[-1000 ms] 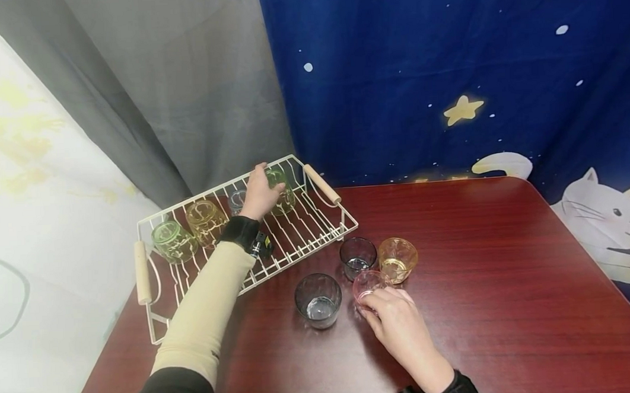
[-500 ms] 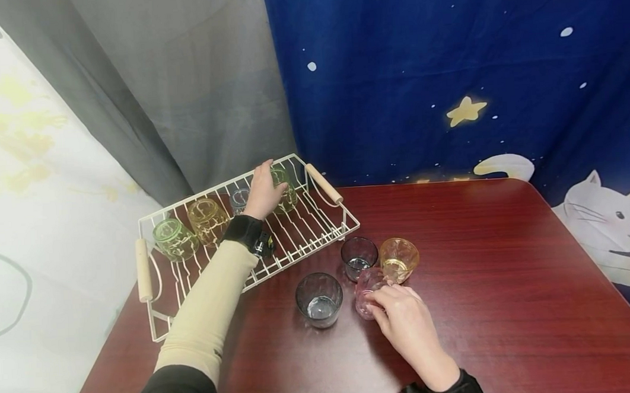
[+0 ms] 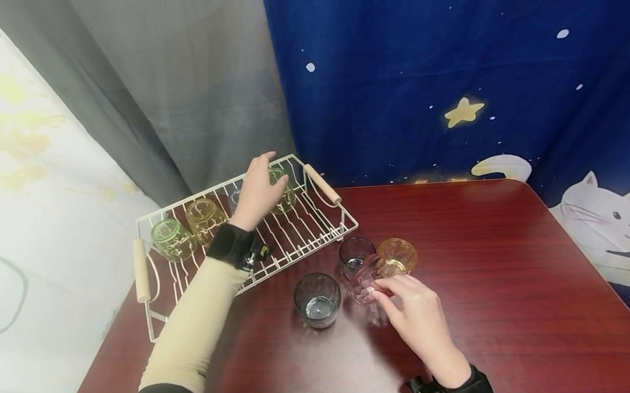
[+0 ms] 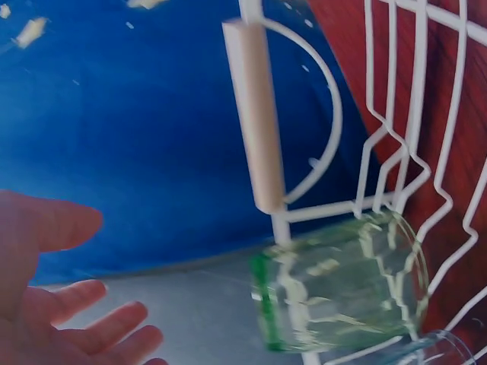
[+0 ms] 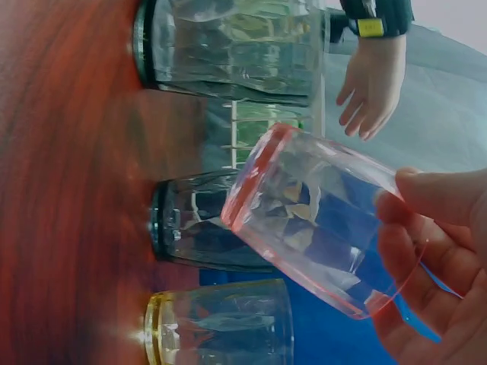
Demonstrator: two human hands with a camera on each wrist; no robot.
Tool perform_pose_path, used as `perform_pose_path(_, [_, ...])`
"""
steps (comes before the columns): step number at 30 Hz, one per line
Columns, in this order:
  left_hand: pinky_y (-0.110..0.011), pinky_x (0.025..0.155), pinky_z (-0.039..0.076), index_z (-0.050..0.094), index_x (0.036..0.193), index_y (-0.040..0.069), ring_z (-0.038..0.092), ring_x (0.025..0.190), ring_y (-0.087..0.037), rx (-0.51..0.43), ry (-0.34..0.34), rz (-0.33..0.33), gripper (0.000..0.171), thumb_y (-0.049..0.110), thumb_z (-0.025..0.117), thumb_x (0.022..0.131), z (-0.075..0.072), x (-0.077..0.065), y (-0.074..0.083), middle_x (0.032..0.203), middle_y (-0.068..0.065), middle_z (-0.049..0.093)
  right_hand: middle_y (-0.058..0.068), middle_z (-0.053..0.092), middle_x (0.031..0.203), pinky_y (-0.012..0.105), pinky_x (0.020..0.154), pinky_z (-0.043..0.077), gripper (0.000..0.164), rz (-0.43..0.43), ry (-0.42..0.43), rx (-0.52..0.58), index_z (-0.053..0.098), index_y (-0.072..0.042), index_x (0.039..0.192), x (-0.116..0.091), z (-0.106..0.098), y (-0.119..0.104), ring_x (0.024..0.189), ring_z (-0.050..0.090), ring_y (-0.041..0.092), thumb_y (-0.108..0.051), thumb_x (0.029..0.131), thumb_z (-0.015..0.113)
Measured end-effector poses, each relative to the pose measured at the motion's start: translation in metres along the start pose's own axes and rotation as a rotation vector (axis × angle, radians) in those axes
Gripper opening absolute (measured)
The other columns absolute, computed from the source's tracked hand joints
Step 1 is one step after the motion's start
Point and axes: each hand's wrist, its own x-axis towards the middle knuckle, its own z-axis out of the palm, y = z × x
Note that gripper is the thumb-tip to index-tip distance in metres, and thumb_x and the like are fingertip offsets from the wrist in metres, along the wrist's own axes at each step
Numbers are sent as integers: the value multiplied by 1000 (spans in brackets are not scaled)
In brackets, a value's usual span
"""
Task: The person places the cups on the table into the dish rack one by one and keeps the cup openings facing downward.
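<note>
In the head view my right hand pinches the rim of a pink glass, which hangs tilted above the table. The right wrist view shows the thumb and fingers at the rim of that pink glass. Over the rack, my left hand is held with its fingers spread, free of any glass. Beside it a green glass stands upside down on the white wire rack. The left wrist view has a gap between the fingers and this green glass.
A yellow glass, another green glass and a partly hidden bluish glass are also on the rack. On the table stand a grey glass, a dark glass and an amber glass. The rack has wooden handles.
My left hand has let go of the green glass and drawn slightly up from it. My right hand has lifted and tipped the pink glass off the table.
</note>
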Motion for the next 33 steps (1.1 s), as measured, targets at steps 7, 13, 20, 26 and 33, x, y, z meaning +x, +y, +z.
perform_pose_path(7, [-46,115,37,39,145,6,45,135,-32,-37,14,75,59,25,59,94,-9,-37,18,147,-16,46,-1,74,79,16,66,51,20,55,102,164,76,-10,87,4,-5,1,69,65,7,-6,69,84])
perform_pose_path(13, [-45,114,39,45,142,7,48,134,-28,-106,28,167,53,23,60,93,2,-74,29,144,-13,51,4,74,80,5,70,45,17,171,162,353,76,-9,87,3,-4,0,72,59,-2,-1,72,81])
perform_pose_path(20, [-46,113,40,48,139,7,50,132,-27,-164,-38,211,52,22,63,92,30,-118,37,141,-12,54,-8,74,86,8,71,53,15,328,180,493,76,-5,90,2,-7,-6,79,64,-10,1,76,78])
perform_pose_path(26, [-42,113,42,50,139,10,51,132,-21,-194,-129,210,46,29,56,97,56,-146,46,139,-7,56,-17,72,89,12,74,56,12,499,174,707,72,2,93,2,-11,-12,82,69,-2,1,81,75])
perform_pose_path(33, [-40,109,45,49,140,18,53,129,-14,-366,-195,154,42,29,51,100,66,-172,50,136,-1,58,-7,74,86,15,73,57,11,621,224,866,69,5,90,-1,-11,-16,80,69,3,2,81,74])
